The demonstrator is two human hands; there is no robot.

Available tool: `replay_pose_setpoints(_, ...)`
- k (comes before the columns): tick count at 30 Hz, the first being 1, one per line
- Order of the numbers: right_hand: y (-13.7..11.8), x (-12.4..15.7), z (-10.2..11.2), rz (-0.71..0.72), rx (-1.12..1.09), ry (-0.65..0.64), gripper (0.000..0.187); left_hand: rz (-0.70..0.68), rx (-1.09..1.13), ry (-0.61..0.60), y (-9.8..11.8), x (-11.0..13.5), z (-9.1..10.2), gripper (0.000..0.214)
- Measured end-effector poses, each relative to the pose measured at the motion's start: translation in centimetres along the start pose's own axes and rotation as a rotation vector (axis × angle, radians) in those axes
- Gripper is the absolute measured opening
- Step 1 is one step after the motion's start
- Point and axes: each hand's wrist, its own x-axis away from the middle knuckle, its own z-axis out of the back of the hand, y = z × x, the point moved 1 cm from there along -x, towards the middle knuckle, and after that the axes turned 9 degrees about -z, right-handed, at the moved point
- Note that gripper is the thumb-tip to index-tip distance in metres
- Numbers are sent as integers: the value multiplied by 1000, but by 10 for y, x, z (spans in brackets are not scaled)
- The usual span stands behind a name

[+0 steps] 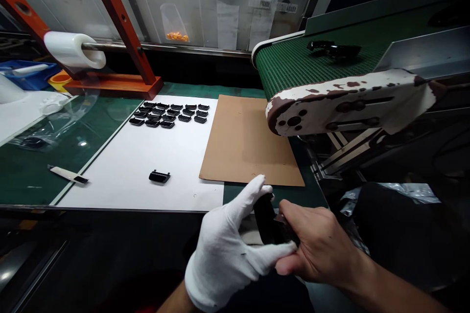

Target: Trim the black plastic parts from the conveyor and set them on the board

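Holding one black plastic part (264,217) (left hand (220,249) gloved, right hand (317,247) bare)

The left hand's cotton glove (220,249) is matt white cloth, and the part (270,220) it pinches is glossy black plastic, like the pieces (167,124) on the smooth white sheet (128,176). Nearby lies rough, matt brown cardboard (246,142) — while the conveyor belt (293,68) is green woven mesh, its side frame (348,102) flaking white paint.

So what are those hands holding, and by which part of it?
A glossy black moulded part, held by its edges between the white-gloved left hand and the bare right hand; the fingers hide the exact grip.
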Motion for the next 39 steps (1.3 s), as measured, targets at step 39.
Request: replay_pose_setpoints(39, 4, 39, -70, -650, -1326, -70, 59, -124, -454, -280, -19, 5, 33, 84)
